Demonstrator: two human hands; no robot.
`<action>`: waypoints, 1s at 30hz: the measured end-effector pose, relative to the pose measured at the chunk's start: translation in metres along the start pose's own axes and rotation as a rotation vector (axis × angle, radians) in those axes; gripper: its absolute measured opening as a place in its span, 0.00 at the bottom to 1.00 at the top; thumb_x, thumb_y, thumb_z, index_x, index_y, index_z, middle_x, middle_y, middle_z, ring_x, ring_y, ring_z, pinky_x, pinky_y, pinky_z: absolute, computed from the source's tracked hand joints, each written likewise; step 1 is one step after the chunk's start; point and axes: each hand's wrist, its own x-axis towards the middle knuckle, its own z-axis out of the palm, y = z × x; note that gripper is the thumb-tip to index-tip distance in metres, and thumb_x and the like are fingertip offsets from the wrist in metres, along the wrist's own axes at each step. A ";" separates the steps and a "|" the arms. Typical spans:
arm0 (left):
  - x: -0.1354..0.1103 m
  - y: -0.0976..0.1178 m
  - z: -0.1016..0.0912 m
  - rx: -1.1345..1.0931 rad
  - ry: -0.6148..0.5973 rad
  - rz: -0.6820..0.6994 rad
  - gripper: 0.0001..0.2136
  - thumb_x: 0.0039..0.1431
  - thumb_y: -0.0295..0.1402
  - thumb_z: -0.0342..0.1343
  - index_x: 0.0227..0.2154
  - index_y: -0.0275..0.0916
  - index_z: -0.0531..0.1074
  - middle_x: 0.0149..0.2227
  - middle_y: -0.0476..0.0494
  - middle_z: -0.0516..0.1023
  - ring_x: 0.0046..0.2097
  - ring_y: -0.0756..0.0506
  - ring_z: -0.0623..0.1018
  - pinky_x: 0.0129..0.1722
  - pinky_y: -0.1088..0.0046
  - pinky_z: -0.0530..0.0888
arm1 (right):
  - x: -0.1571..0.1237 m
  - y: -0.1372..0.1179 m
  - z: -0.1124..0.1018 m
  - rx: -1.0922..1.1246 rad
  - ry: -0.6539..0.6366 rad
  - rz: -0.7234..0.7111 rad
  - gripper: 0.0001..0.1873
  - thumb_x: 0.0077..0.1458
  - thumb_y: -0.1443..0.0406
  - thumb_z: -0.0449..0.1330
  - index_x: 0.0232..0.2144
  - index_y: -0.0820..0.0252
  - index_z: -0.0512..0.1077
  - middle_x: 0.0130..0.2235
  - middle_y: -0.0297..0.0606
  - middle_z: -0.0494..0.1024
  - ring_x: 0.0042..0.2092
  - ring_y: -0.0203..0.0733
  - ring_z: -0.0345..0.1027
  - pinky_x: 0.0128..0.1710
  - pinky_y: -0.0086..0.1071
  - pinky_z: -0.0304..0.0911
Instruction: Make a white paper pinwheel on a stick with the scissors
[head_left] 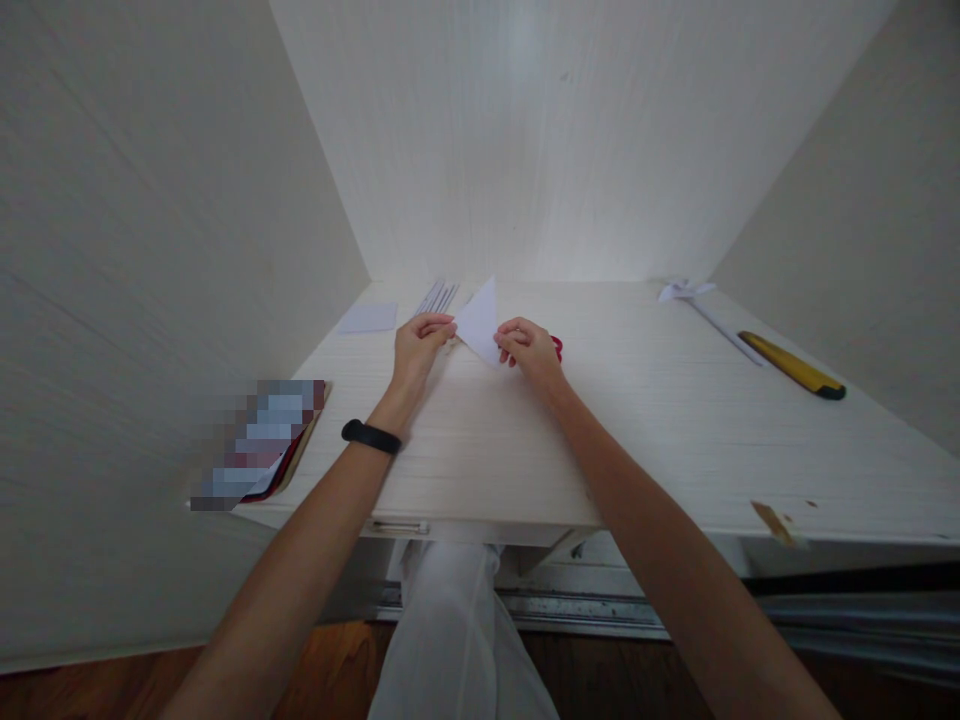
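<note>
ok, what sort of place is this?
Probably a home desk nook, perhaps built in: a white wood-grain desktop enclosed on three sides by pale upright panels, with a reddish-brown wooden floor below.

Yellow tool (pixel 795 367) beside the right-hand wall (pixel 862 230)

- Probably a home: a white desk (pixel 480 450) fits inside a pale-walled nook (pixel 570 150)
- Brown wood-look floor (pixel 337 655) below
- Metal track (pixel 577 607), like a sliding door's
</note>
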 end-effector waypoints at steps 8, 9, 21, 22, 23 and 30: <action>0.002 -0.001 0.000 0.019 -0.010 0.020 0.06 0.40 0.29 0.63 0.25 0.38 0.75 0.25 0.49 0.76 0.30 0.50 0.74 0.34 0.73 0.70 | 0.001 0.001 0.001 0.009 0.016 0.028 0.05 0.49 0.66 0.59 0.26 0.59 0.65 0.17 0.26 0.69 0.18 0.30 0.60 0.19 0.24 0.56; 0.002 -0.001 0.000 0.012 -0.022 0.010 0.06 0.40 0.29 0.64 0.24 0.38 0.75 0.25 0.49 0.76 0.30 0.50 0.73 0.33 0.73 0.69 | 0.002 0.002 0.001 0.013 0.026 0.025 0.04 0.49 0.65 0.59 0.26 0.59 0.66 0.17 0.26 0.69 0.19 0.30 0.60 0.19 0.24 0.56; -0.003 -0.004 0.001 -0.006 -0.152 -0.157 0.10 0.39 0.35 0.66 0.27 0.38 0.75 0.26 0.47 0.76 0.31 0.50 0.74 0.35 0.72 0.69 | 0.005 0.010 -0.001 0.108 0.052 -0.023 0.14 0.45 0.57 0.64 0.23 0.58 0.64 0.16 0.24 0.68 0.18 0.28 0.60 0.19 0.23 0.58; -0.003 -0.004 0.002 -0.013 -0.154 -0.169 0.11 0.39 0.35 0.66 0.27 0.38 0.75 0.26 0.47 0.76 0.31 0.49 0.74 0.35 0.72 0.70 | 0.005 0.010 -0.001 0.117 0.051 -0.017 0.14 0.45 0.57 0.64 0.23 0.58 0.64 0.16 0.25 0.68 0.18 0.28 0.60 0.19 0.23 0.59; -0.003 -0.004 0.002 -0.020 -0.154 -0.176 0.11 0.39 0.36 0.67 0.26 0.37 0.74 0.27 0.46 0.76 0.31 0.49 0.75 0.36 0.71 0.70 | 0.005 0.010 0.000 0.123 0.047 -0.006 0.15 0.45 0.57 0.65 0.22 0.58 0.64 0.16 0.25 0.68 0.18 0.28 0.61 0.19 0.23 0.60; -0.003 -0.004 0.003 0.002 -0.163 -0.179 0.09 0.38 0.33 0.67 0.21 0.36 0.72 0.24 0.47 0.74 0.28 0.51 0.73 0.34 0.71 0.70 | 0.005 0.007 0.000 0.173 0.055 0.053 0.12 0.47 0.59 0.63 0.26 0.58 0.65 0.18 0.26 0.69 0.19 0.29 0.63 0.18 0.23 0.60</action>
